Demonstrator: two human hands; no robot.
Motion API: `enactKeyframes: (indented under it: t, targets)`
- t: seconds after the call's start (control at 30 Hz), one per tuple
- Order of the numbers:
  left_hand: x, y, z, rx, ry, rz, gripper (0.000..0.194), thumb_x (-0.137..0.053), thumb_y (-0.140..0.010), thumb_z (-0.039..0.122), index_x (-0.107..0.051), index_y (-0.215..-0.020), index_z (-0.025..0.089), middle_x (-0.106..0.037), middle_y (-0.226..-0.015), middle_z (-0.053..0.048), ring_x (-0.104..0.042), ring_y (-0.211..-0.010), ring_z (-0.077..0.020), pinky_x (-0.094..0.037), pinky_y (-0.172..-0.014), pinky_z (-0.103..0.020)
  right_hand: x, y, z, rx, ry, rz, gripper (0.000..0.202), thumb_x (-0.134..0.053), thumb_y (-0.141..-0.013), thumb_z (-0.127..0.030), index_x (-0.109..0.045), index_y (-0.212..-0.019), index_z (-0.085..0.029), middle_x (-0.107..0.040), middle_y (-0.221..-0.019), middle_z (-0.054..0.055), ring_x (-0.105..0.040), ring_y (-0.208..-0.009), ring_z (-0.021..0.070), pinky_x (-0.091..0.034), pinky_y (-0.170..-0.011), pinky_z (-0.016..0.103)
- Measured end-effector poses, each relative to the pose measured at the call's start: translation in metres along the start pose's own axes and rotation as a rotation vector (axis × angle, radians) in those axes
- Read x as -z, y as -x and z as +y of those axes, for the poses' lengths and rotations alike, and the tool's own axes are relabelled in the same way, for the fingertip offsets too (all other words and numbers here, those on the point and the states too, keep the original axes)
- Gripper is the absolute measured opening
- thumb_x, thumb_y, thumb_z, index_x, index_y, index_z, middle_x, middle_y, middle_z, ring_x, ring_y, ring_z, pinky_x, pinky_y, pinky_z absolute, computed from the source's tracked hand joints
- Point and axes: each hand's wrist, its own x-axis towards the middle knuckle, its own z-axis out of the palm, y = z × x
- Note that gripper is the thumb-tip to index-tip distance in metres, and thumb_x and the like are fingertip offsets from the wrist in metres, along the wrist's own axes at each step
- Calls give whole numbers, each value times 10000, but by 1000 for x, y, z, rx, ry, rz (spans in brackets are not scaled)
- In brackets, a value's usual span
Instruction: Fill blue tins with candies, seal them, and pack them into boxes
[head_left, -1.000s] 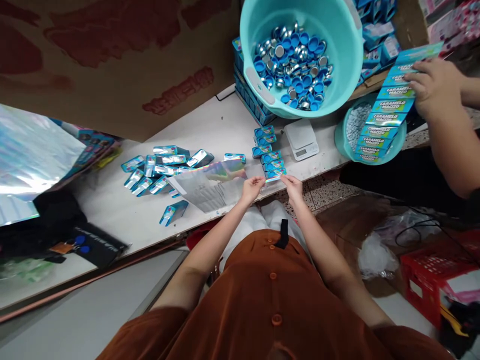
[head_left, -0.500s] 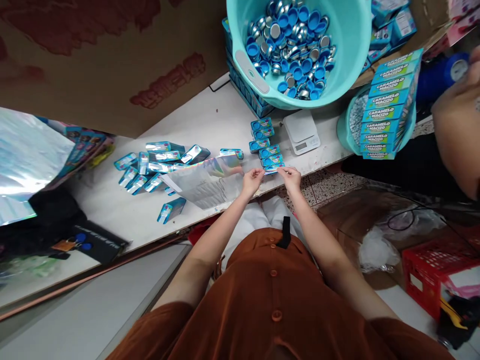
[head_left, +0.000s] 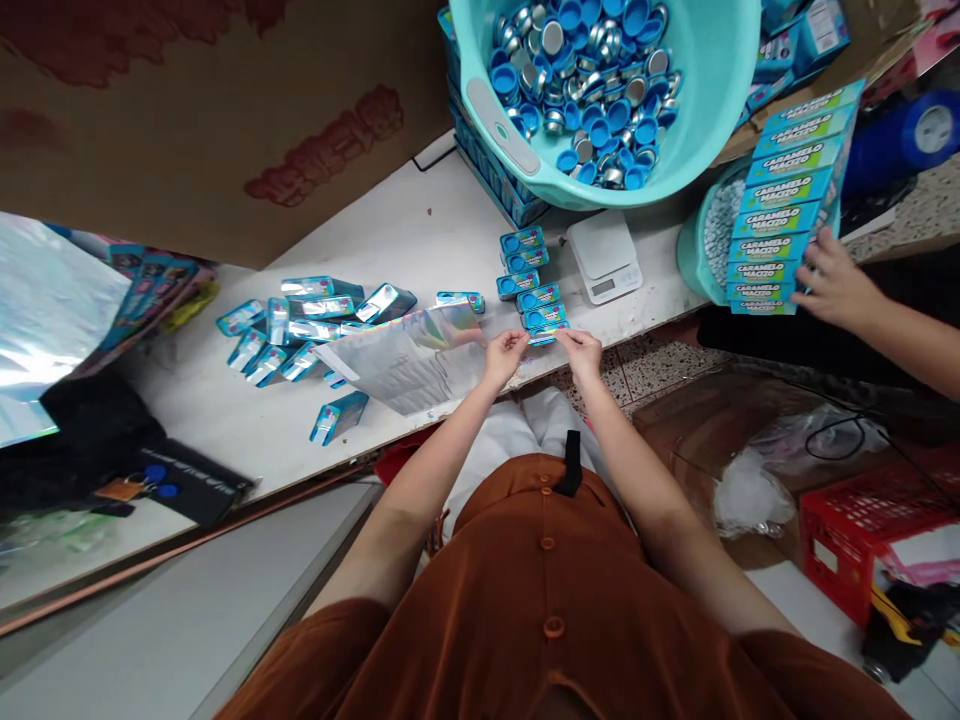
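The narrow pale strip (head_left: 543, 339) is held level at both ends, at the near end of the box column. The small blue boxes (head_left: 541, 317) form a staggered column on the white surface (head_left: 420, 240), each bearing a round blue mark.

1. Cool light leaves the pale bench (head_left: 405, 235) moderately bright; the cardboard box (head_left: 187, 140) looks dimmer.
2. Whitish glare washes over the iridescent sheet (head_left: 56, 310) at left; the metal caps (head_left: 552, 39) glint.
3. Wide-angle distortion stretches the edges, where the red crate (head_left: 836, 545) looks soft.
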Motion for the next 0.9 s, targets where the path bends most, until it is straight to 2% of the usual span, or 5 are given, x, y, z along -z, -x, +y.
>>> enactKeyframes:
  t: [0.2, 0.4, 0.67, 0.9]
  targets:
    - [0, -3, -3, -43, 19, -9, 177, -735, -674, 282, -638, -736, 148, -625, -678, -9, -558, -640, -112, -441, -655, -237, 0, -1, -4, -21, -25, -21, 311, -729, -604, -427, -748, -756, -157, -707, -852, 64, -643, -835, 210, -499, -835, 353]
    - [0, -5, -5, -9, 13, -6, 196, -743, -669, 297, -630, -737, 152, -626, -672, -11, -564, -627, -117, -444, -637, -242, 0, -3, -3, -29, -25, -18, 303, -749, -574, -414, -746, -740, -160, -712, -830, 56, -646, -819, 211, -505, -823, 350]
    - [0, -2, -2, -2, -22, 17, 140, -711, -694, 252, -622, -731, 149, -603, -651, 6, -527, -596, -100, -423, -615, -225, -1, -8, 4, -1, 19, -29, 288, -741, -596, -400, -746, -760, -163, -711, -831, 46, -641, -822, 203, -508, -807, 330]
    - [-3, -3, -3, 23, 3, 45, 170, -735, -667, 264, -615, -714, 154, -596, -631, 11, -529, -594, -97, -422, -603, -217, -1, -9, 0, 98, 248, -25, 217, -682, -665, -377, -721, -727, -172, -633, -719, 16, -572, -713, 171, -462, -772, 314]
